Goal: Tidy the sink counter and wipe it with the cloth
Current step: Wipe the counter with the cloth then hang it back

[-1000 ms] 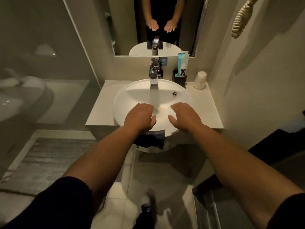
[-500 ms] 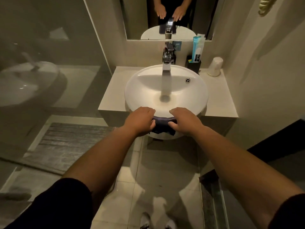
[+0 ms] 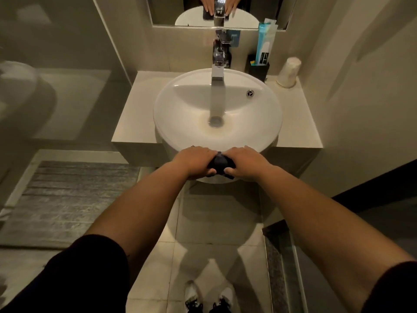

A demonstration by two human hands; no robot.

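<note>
A small dark cloth (image 3: 219,163) is bunched at the front rim of the round white basin (image 3: 180,114). My left hand (image 3: 195,161) grips its left side and my right hand (image 3: 244,162) grips its right side, so little of the cloth shows between them. The basin sits in a pale counter (image 3: 133,123). At the counter's back right stand a black holder (image 3: 259,68) with a teal packet (image 3: 262,45) and an upturned paper cup (image 3: 288,72).
A chrome tap (image 3: 218,57) rises behind the basin, under a mirror (image 3: 248,10). A glass shower partition (image 3: 56,75) stands on the left and a wall close on the right. A grey bath mat (image 3: 67,199) lies on the tiled floor.
My hands came back from over the basin to its front rim and closed on the cloth, squeezing it together. The view has tilted downward.
</note>
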